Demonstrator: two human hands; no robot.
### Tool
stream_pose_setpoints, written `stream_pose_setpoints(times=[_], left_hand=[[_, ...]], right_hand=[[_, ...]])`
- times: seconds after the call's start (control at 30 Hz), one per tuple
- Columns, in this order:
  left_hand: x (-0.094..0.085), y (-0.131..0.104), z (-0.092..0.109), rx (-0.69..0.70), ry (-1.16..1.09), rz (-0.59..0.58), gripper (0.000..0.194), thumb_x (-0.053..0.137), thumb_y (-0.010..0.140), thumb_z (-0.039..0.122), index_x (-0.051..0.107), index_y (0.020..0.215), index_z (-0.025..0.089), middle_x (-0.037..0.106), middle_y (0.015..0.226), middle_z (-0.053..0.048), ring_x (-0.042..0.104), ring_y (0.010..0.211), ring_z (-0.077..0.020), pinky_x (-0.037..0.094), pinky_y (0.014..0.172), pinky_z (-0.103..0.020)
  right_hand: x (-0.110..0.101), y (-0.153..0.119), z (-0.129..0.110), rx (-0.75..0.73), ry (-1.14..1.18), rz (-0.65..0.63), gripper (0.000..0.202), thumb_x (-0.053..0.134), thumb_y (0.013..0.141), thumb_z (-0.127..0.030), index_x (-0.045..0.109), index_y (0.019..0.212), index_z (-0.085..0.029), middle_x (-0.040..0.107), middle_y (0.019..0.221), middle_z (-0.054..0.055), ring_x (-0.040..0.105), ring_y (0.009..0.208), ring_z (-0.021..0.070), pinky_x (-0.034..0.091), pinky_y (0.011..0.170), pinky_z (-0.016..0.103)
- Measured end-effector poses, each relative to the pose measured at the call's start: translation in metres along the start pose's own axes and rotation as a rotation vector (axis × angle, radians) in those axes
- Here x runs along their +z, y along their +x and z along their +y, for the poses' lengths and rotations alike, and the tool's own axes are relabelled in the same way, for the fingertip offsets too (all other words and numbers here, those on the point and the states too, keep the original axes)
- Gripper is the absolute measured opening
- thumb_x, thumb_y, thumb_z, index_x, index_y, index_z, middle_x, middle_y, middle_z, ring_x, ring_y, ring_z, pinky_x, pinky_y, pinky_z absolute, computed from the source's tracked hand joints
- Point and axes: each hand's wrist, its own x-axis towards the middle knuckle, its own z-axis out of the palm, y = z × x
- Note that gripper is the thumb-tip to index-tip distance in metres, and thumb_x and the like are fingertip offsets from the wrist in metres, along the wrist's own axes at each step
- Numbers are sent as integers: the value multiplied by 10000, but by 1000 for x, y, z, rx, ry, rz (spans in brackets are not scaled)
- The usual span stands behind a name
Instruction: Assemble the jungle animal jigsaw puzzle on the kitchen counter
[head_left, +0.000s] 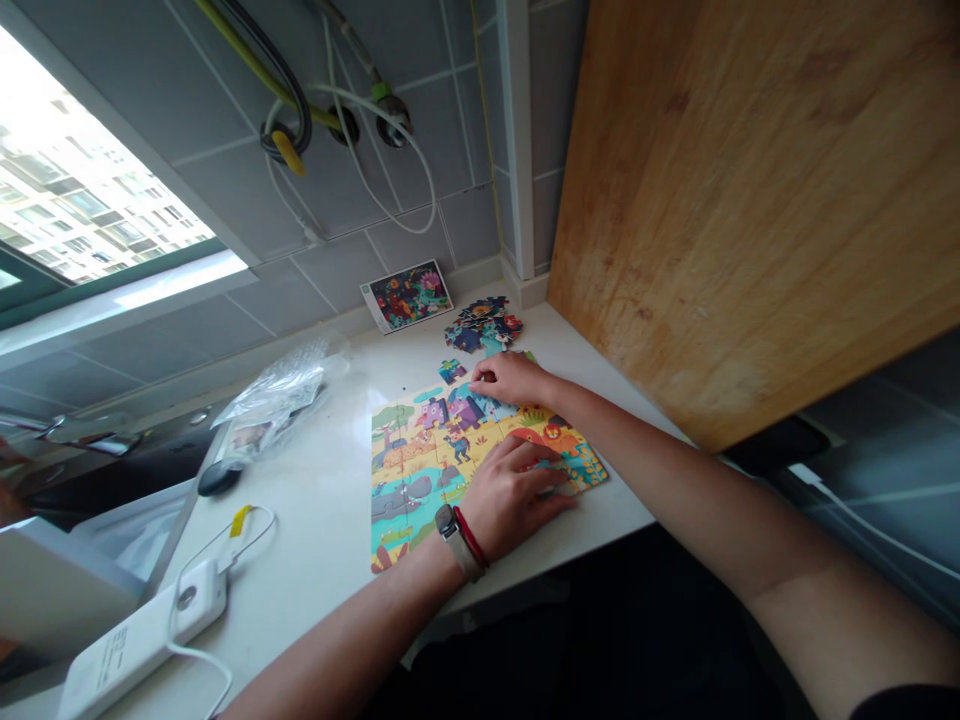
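A colourful animal jigsaw puzzle point(420, 455) lies mostly joined on the white counter. My left hand point(514, 490), with a watch and red band at the wrist, rests on its lower right part, fingers spread and holding nothing. At the puzzle's top edge is my right hand point(510, 378), thumb and fingers curled together; whatever is between them is too small to name. One loose piece point(451, 371) lies just left of those fingers. Beyond it sits a pile of dark puzzle pieces point(480, 325). A picture card point(409, 297) leans against the tiled wall.
Clear plastic packaging point(281, 390) lies on the counter's left side, near a black round object point(219, 479). A white power bank point(142, 635) with a cable is at the lower left. A wooden panel point(750, 200) stands on the right; cables hang on the wall.
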Motion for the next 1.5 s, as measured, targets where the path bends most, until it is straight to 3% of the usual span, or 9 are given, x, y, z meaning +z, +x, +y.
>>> stream_pose_setpoints(times=[0.57,0.73,0.97,1.17,1.5], left_hand=[[-10,0,3,42,157,-127,252,600,1033,399,785,1052,229,713,1179,-107,640,1032,-236,592,878,-394],[-8,-1,3,62,201,-117,259,594,1038,404,769,1092,221,723,1151,-98,647,968,-226,586,828,-379],[-7,-2,2,94,202,-82,260,594,1039,405,788,998,236,743,1123,-67,635,915,-214,572,771,-350],[-7,0,3,86,202,-111,257,593,1039,390,791,997,231,732,1139,-73,618,916,-211,566,788,-354],[-4,-1,2,64,194,-62,246,618,1026,405,805,984,250,731,1128,-71,634,950,-214,563,788,-348]], right_hand=[[-2,-1,-2,-8,-67,-4,185,706,934,-337,822,975,-198,774,860,37,680,795,185,388,667,264],[-2,-1,-2,-8,-66,-6,185,706,936,-341,819,974,-200,773,863,36,678,795,187,379,660,269],[0,0,-1,-11,-48,2,173,707,933,-331,816,962,-201,777,865,35,678,787,183,381,662,268],[-2,-2,-3,-4,-21,-10,173,703,940,-312,812,990,-188,772,844,37,680,769,177,395,686,263],[-1,-2,-3,-2,-24,3,155,716,931,-303,809,974,-187,745,797,20,652,738,162,374,676,261]])
